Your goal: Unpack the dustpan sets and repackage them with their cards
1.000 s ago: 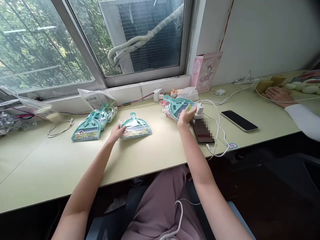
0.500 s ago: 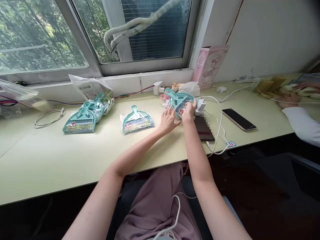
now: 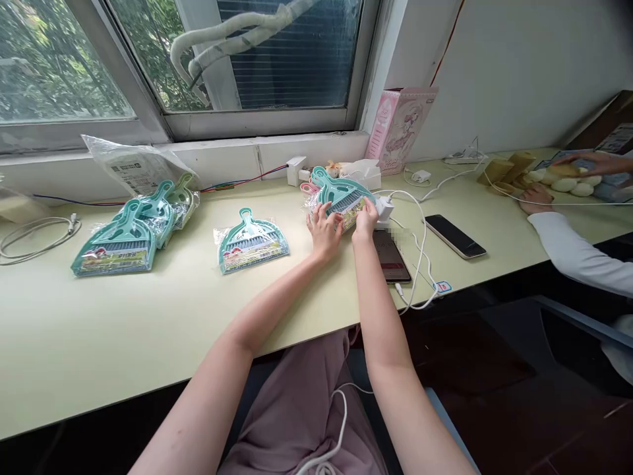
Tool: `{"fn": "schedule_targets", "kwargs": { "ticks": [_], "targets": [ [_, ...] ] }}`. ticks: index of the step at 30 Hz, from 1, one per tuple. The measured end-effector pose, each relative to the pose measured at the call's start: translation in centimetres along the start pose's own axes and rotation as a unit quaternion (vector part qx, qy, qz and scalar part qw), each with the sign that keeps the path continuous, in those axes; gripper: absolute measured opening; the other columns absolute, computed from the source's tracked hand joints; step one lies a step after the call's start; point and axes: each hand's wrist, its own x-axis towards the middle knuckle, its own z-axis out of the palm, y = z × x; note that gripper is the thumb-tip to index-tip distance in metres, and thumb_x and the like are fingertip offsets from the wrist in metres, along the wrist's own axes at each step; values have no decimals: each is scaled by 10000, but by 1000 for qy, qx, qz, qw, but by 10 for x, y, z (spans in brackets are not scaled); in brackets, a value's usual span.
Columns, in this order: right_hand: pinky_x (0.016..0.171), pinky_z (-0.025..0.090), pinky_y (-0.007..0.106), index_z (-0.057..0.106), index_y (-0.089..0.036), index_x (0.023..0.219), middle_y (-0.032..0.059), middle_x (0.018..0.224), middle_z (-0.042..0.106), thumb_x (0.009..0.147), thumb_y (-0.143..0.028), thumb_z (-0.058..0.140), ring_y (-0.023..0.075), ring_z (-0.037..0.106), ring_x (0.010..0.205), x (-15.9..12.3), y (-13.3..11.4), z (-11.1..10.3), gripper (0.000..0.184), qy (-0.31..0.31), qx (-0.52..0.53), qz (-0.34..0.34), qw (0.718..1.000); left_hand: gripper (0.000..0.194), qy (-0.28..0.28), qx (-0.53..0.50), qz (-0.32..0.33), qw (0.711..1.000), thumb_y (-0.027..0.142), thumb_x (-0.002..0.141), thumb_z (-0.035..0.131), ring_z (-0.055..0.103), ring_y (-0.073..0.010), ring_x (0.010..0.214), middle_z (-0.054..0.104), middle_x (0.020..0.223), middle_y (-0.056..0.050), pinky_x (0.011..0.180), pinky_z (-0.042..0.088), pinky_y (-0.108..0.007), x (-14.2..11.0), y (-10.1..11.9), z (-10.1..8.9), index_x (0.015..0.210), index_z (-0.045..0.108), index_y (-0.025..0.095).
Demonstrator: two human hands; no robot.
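Pale desk (image 3: 163, 336) crosses the frame. Just right of centre, the right hand (image 3: 364, 221) pinches the lower right edge of a wrapped dustpan (image 3: 341, 190); the left hand (image 3: 325, 234) spreads its fingers at its lower left. Behind, upper right, stands a pink box (image 3: 403, 128).

Bare tabletop (image 3: 173, 330) is stretching on the near side of the piled dustpans (image 3: 119, 254), leaving a hand room left of the left forearm (image 3: 277, 302). A narrower strip is separating 1 packaged dustpan (image 3: 253, 244) from the left hand (image 3: 324, 232). Beside the right hand (image 3: 364, 219), a charger (image 3: 384, 211), a phone (image 3: 394, 264) and looping cables (image 3: 422, 231) are blocking passage.
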Motion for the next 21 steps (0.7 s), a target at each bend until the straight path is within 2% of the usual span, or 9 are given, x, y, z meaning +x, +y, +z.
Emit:
{"fn": "schedule_targets", "kwargs": {
  "ticks": [2,4,7,10,12,17,21],
  "targets": [
    [1141,387,400,539,-108,1400,167,1446,539,727,-50,345,198,472,1381,-1,-2,-1,703,5,-72,13,997,295,-2,-9,-19,1000,222,947,462,217,-238,1526,421,1553,-48,1251,137,-545,1,1,-1,1178,637,277],
    [1169,348,399,613,-111,1320,159,1458,537,755,-43,346,197,459,1393,-5,-4,-1,629,-3,-154,-13,988,424,-2,-10,-28,1000,148,934,425,211,-224,1530,427,1550,-47,1249,136,-548,1,0,-3,1302,574,299],
    [1191,291,478,584,-152,1352,133,1530,466,858,-115,356,220,424,1415,-15,-5,1,545,-28,-254,-44,966,529,-9,2,-3,1000,63,896,402,181,-223,1540,425,1554,-38,1249,133,-556,4,-7,-5,1326,574,321],
    [1185,237,593,466,-196,1459,123,1579,400,938,-243,387,259,367,1451,-22,-1,5,529,-56,-310,-54,948,421,-33,7,34,999,73,892,439,146,-256,1549,394,1576,-43,1250,175,-535,8,-20,-5,1158,693,278],
    [1189,218,615,406,-203,1499,122,1601,365,960,-286,384,263,291,1494,-23,2,8,546,-75,-329,-59,939,359,-42,3,53,998,102,906,457,164,-253,1544,409,1565,-47,1258,197,-498,12,-29,-5,1090,725,253],
    [1206,207,605,300,-187,1555,114,1650,259,991,-307,316,243,170,1544,-21,5,12,577,-105,-349,-60,929,337,-49,9,85,995,172,946,444,271,-247,1499,463,1521,-77,1263,219,-460,21,-42,-8,1122,727,219],
    [1201,170,640,261,-202,1570,113,1664,214,1007,-315,261,244,152,1550,-20,6,13,575,-122,-354,-64,925,307,-45,-2,50,998,239,953,486,269,-278,1497,417,1556,-65,1233,281,-482,21,-37,-13,1169,704,244]
  ]
}}
